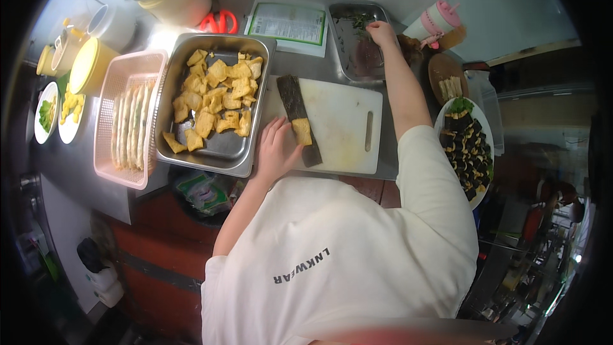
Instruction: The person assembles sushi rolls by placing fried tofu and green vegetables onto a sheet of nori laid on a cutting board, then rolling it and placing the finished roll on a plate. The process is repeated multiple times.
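Note:
A long strip of dark seaweed (293,97) lies slantwise on a white cutting board (341,118). Across its lower part rests a golden piece of fried tofu (301,131). Beside that piece, my left hand (276,148) is spread at the board's left edge, its thumb close to or touching the tofu. Over a shallow metal tray (341,57) at the back right, my right hand (383,35) is pinched at some dark green herb sprigs (359,20). Several more tofu pieces (217,97) fill a deep steel pan (239,165) left of the board.
A pink basket (102,121) holds long pale rolls. An oval plate (480,128) of dark wrapped pieces stands at the right, below a small bowl of sticks (449,88). Behind are red-handled scissors (220,23), a green-bordered sheet (287,23) and a pink-topped tumbler (435,20).

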Tool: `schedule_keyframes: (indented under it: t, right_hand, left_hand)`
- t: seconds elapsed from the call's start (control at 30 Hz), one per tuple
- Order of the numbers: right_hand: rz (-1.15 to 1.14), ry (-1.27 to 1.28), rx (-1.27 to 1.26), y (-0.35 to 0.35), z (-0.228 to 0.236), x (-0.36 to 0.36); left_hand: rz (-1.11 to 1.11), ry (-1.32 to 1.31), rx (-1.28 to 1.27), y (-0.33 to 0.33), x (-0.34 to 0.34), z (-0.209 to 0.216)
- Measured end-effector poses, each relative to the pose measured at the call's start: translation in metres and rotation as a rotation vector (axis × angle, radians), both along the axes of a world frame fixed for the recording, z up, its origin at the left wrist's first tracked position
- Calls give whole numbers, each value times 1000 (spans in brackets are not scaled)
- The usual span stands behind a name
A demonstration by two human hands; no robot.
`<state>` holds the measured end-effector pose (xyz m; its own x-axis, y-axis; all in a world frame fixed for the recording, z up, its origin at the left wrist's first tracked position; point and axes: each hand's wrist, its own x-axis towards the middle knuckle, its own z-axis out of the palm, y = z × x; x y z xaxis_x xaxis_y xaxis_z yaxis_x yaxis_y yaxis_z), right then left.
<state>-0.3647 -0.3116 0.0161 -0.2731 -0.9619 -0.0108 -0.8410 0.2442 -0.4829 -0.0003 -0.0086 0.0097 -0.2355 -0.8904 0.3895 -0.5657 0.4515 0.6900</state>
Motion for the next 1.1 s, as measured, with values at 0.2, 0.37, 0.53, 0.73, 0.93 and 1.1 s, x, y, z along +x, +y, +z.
schedule_keyframes:
  t: [0.2,0.37,0.53,0.73,0.93,1.1]
  right_hand:
    - [128,178,-124,-12,-33,3]
    - [95,52,-139,3,-19,0]
    - [115,-122,-277,34,9,-2]
    - [308,-370,-240,100,48,45]
    - [824,-600,42,215,39,143]
    - [873,-372,-170,254,12,171]
  left_hand:
    - [30,-16,4,1,0,1]
    - [23,7,-17,-1,-1,4]
    - [9,31,-48,-3,-3,6]
    - [4,46,-83,-3,-1,3]
    - [30,130,-65,-2,0,1]
    - [-33,137,-160,-5,-3,7]
